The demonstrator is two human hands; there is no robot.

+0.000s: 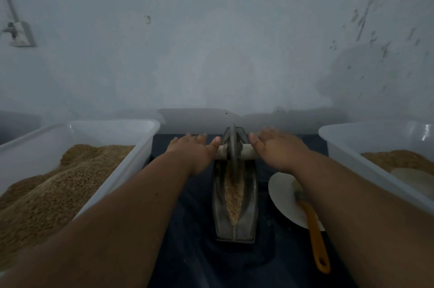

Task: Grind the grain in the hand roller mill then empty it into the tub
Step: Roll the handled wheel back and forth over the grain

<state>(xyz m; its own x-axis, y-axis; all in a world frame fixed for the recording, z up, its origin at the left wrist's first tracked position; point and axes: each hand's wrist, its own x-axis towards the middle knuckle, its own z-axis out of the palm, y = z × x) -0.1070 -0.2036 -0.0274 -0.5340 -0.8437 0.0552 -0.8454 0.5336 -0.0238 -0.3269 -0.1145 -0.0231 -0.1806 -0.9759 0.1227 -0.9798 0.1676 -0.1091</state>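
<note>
Surface: dark cloth [187, 252] | left hand [195, 151], right hand [277, 149] flat on roller handle [245, 153]

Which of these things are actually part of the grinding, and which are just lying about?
In use: left hand and right hand on the roller mill; grain in its trough; left tub; right tub.
Lying about, untouched: plate; orange-handled brush; wall socket.

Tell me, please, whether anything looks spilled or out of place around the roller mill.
Nothing stands out: the grain lies inside the mill trough, the left tub and right tub sit upright holding their fill, and the brush rests on the white plate.
</note>
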